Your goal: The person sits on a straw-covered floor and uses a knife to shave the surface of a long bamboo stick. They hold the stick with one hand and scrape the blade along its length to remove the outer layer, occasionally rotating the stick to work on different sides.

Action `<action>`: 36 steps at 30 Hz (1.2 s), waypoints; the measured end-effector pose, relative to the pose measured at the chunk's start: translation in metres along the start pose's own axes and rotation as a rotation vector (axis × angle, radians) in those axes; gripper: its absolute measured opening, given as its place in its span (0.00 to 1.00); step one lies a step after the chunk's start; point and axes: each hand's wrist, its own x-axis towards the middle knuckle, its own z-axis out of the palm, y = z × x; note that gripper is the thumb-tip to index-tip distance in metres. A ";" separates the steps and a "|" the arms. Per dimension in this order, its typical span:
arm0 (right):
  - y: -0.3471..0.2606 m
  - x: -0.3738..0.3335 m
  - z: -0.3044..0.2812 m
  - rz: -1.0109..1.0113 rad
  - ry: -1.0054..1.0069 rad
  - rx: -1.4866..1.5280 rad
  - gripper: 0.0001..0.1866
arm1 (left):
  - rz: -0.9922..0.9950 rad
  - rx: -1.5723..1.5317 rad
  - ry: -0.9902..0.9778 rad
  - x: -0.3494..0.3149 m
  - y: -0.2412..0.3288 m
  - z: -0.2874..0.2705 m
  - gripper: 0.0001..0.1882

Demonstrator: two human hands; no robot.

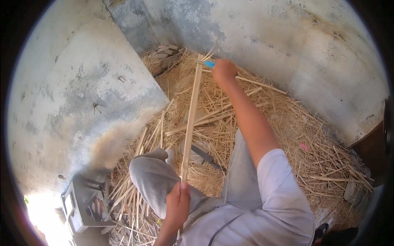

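Note:
A long, pale wooden strip [192, 119], looking like split bamboo, stands out away from my body. My left hand [178, 201] is closed round its near end, thumb on top, above my left thigh. At the strip's far end, my right hand [225, 71] grips a blue-handled knife [209, 64], arm stretched forward. Its short blade meets the strip near the tip, though most of the blade is too small to make out. Thin curled shavings [211, 52] stick up there. Under the strip, between my legs, lies a dark flat-bladed tool [201, 153].
Loose straw-like slivers [312, 164] cover the floor round me. Longer strips [221, 111] lie across the pile. Worn walls [303, 53] rise ahead and at left [90, 82]. Several bricks [167, 51] sit in the far corner; a grey open box [88, 205] stands lower left.

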 end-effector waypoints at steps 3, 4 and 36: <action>0.025 0.013 0.009 0.081 0.078 0.125 0.12 | -0.045 -0.039 -0.033 -0.022 0.006 -0.006 0.22; 0.066 0.029 0.018 0.264 0.055 0.275 0.12 | -0.005 0.010 -0.029 -0.037 0.014 -0.007 0.22; -0.094 -0.151 -0.008 -0.823 0.448 0.657 0.09 | 0.059 -0.900 -0.188 0.080 0.081 -0.028 0.23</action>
